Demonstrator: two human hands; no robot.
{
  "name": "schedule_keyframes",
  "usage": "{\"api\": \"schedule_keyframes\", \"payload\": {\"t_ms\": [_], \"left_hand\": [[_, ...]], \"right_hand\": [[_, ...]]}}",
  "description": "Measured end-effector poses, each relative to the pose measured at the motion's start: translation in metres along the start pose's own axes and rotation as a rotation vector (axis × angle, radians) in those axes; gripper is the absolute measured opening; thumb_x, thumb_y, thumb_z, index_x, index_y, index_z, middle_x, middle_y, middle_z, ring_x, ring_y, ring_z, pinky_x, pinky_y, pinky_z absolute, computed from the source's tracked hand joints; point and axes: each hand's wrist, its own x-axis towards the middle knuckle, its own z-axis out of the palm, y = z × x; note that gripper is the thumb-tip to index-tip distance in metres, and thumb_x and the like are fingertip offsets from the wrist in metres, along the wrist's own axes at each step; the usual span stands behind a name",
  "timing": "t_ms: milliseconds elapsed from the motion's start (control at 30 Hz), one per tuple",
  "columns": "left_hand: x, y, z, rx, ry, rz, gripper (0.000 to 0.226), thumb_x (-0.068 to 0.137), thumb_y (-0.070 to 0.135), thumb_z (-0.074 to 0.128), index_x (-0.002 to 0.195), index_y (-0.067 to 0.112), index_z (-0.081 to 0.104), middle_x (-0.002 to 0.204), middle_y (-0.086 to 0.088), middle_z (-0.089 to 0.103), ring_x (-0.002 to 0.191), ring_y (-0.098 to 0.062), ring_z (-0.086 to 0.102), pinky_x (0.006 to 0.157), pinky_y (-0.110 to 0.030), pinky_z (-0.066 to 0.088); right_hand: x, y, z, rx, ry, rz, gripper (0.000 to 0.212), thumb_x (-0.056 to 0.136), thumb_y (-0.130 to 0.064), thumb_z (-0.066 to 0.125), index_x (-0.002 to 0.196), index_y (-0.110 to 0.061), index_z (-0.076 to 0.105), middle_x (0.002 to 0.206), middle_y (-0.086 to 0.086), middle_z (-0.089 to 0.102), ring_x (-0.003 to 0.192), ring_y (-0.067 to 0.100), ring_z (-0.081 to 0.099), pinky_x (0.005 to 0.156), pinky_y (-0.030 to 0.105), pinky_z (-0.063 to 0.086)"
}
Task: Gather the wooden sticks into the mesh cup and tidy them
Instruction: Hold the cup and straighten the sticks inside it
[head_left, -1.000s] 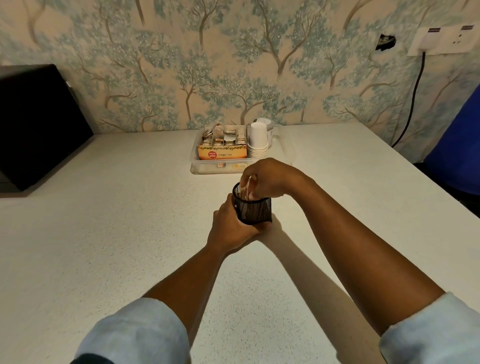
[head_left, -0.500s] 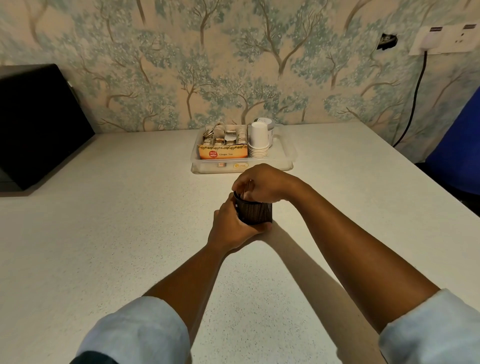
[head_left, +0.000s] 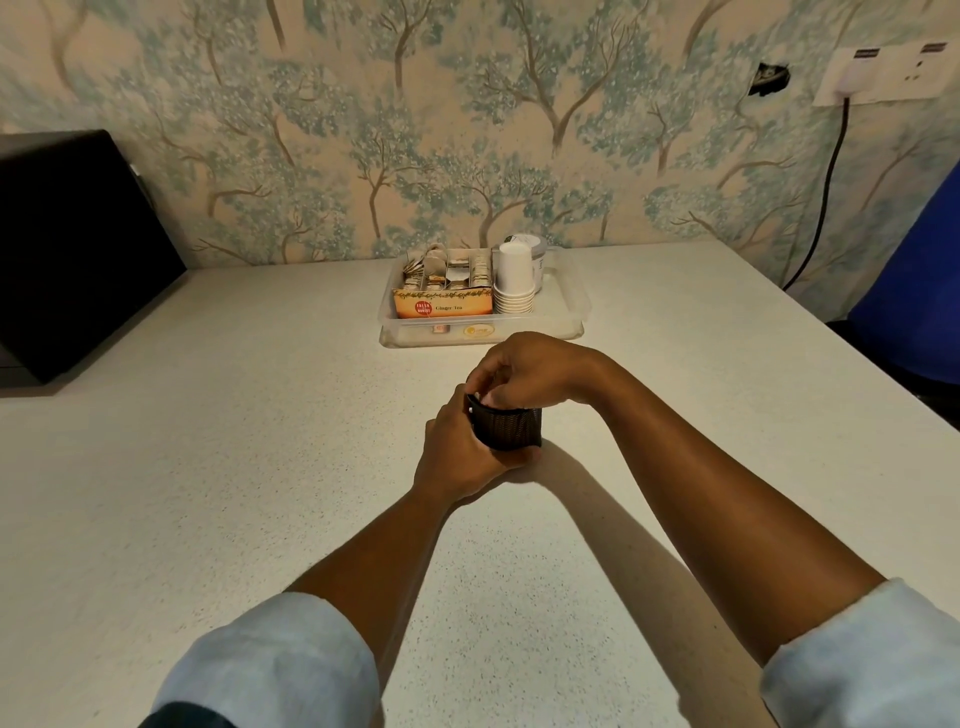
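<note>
A black mesh cup (head_left: 511, 428) stands on the white speckled table (head_left: 260, 467), just in front of me at the middle. My left hand (head_left: 462, 457) grips the cup round its left side and base. My right hand (head_left: 524, 369) lies over the cup's mouth, its fingers and thumb curled down and pinched together at the left rim. The wooden sticks are hidden under that hand and inside the cup, so none shows in this view.
A clear plastic tray (head_left: 569, 322) stands just behind the cup, holding a ginger tea box (head_left: 444, 306) and a stack of white paper cups (head_left: 514, 280). A black appliance (head_left: 72, 249) sits at far left. A black cable (head_left: 826, 182) hangs by a blue object (head_left: 914, 301) at right.
My right hand has sunk onto the cup's mouth, and the stick tips seen between its fingers before are now covered. The left hand and the cup stay put.
</note>
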Motion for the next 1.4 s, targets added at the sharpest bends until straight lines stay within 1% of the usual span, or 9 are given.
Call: {"api": "schedule_keyframes", "payload": {"t_ms": [200,367,633,733,900,1067,1167,1233,1400], "left_hand": [[0.0,0.0,0.001,0.033,0.004,0.004,0.101,0.044,0.071,0.088,0.13,0.045,0.04,0.115,0.021,0.061,0.107,-0.011,0.063,0.084,-0.024,0.058],[0.001,0.0,0.001,0.066,0.005,0.005,0.104,0.045,0.069,0.088,0.132,0.042,0.037,0.124,0.015,0.06,0.114,-0.014,0.06,0.094,-0.037,0.058],[-0.001,0.003,-0.002,0.074,0.014,0.049,0.1,0.045,0.065,0.089,0.128,0.045,0.038,0.122,0.017,0.06,0.112,-0.011,0.059,0.09,-0.034,0.058],[-0.001,0.004,-0.002,0.083,0.011,0.049,0.103,0.046,0.067,0.088,0.133,0.042,0.039,0.128,0.014,0.06,0.115,-0.012,0.058,0.094,-0.037,0.058],[-0.001,0.004,-0.001,0.084,0.0,0.045,0.107,0.049,0.065,0.088,0.138,0.038,0.037,0.133,0.011,0.059,0.118,-0.013,0.057,0.096,-0.037,0.057],[-0.001,0.003,0.0,0.078,0.014,0.039,0.103,0.049,0.062,0.089,0.135,0.038,0.038,0.128,0.012,0.059,0.114,-0.013,0.058,0.093,-0.031,0.056],[-0.001,0.001,0.001,0.071,0.019,0.036,0.099,0.048,0.061,0.089,0.13,0.04,0.039,0.118,0.018,0.057,0.107,-0.011,0.059,0.087,-0.024,0.053],[0.0,-0.001,0.002,0.051,0.013,0.022,0.099,0.045,0.061,0.089,0.129,0.042,0.04,0.118,0.018,0.059,0.107,-0.011,0.059,0.089,-0.029,0.056],[0.003,-0.002,0.002,0.065,0.011,0.009,0.104,0.045,0.062,0.089,0.132,0.044,0.035,0.122,0.018,0.058,0.111,-0.012,0.059,0.089,-0.028,0.054]], "right_hand": [[0.004,0.005,0.005,0.051,0.067,0.004,0.02,0.08,-0.025,0.076,0.1,-0.025,0.074,0.101,-0.008,0.071,0.095,0.01,0.06,0.074,0.025,0.056],[0.009,0.009,0.009,0.048,0.173,-0.007,0.014,0.084,-0.021,0.07,0.097,-0.021,0.075,0.1,-0.004,0.072,0.097,0.014,0.061,0.079,0.032,0.057],[0.009,0.005,-0.004,0.106,0.502,-0.107,0.01,0.087,-0.009,0.066,0.093,-0.01,0.074,0.08,-0.003,0.067,0.07,0.006,0.062,0.069,0.014,0.05],[0.009,0.005,-0.009,0.17,0.559,-0.101,0.014,0.088,-0.009,0.067,0.1,-0.009,0.073,0.089,0.005,0.07,0.074,0.017,0.07,0.071,0.024,0.057],[0.007,0.005,-0.011,0.108,0.569,-0.052,0.016,0.085,-0.01,0.07,0.101,-0.009,0.069,0.091,0.009,0.072,0.078,0.017,0.067,0.072,0.031,0.056],[0.006,0.006,0.002,0.009,0.48,0.003,0.011,0.081,-0.012,0.074,0.091,-0.009,0.072,0.091,0.004,0.071,0.08,0.013,0.062,0.06,0.014,0.045],[0.009,0.004,0.011,-0.031,0.408,0.03,0.01,0.08,-0.015,0.075,0.09,-0.013,0.075,0.094,0.003,0.072,0.088,0.018,0.066,0.07,0.025,0.053],[0.01,0.002,0.015,-0.093,0.409,0.046,0.013,0.082,-0.018,0.074,0.094,-0.016,0.077,0.098,0.003,0.073,0.092,0.019,0.065,0.076,0.029,0.054],[0.005,-0.004,0.004,-0.166,0.448,0.039,0.021,0.084,-0.023,0.071,0.104,-0.018,0.075,0.105,0.002,0.071,0.098,0.018,0.063,0.079,0.029,0.051]]}}
